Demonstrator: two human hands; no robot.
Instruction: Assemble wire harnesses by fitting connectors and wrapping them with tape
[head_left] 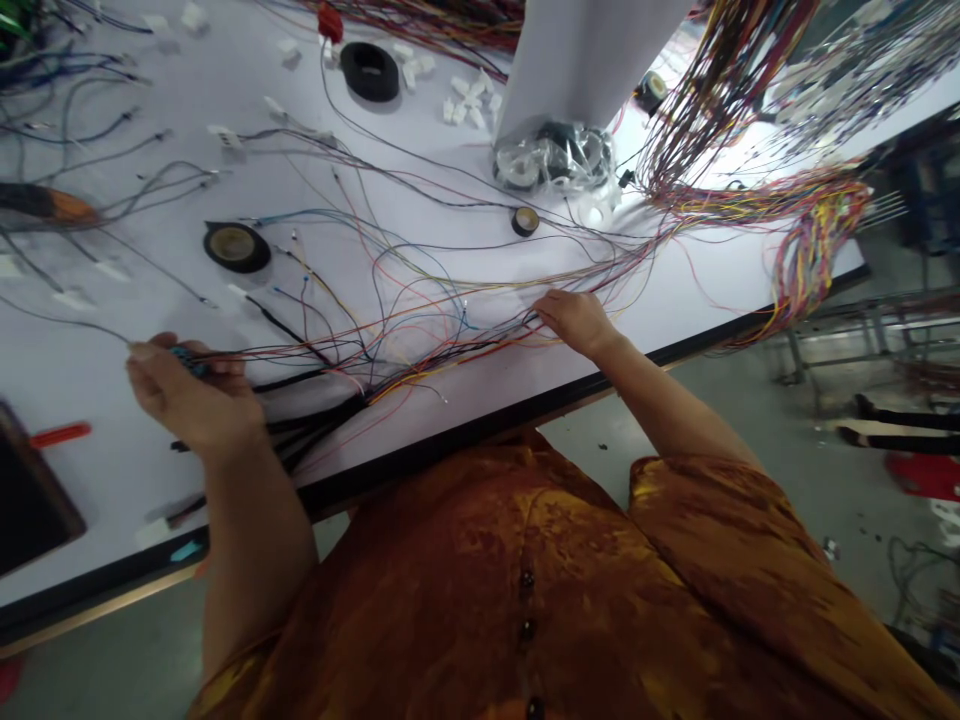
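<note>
My left hand [195, 395] is closed around a teal connector [191, 358], mostly hidden by the fingers, with several thin wires running out of it to the right. A single grey wire [71, 318] reaches the tips of my left thumb and forefinger. Farther right, my right hand [577, 322] pinches the loose wire bundle [480, 338] near the table's front edge. Black-sleeved branches [319, 415] of the harness lie between my hands. Part of the bundle is covered by my right fingers.
Black tape rolls [236, 247] [370, 72] and a small roll [525, 221] lie beyond the wires. White connectors [472, 102] are scattered at the back. A plastic bag of rolls [555, 160] stands by a white post [585, 60]. Hanging wires [814, 240] cross the table's right end.
</note>
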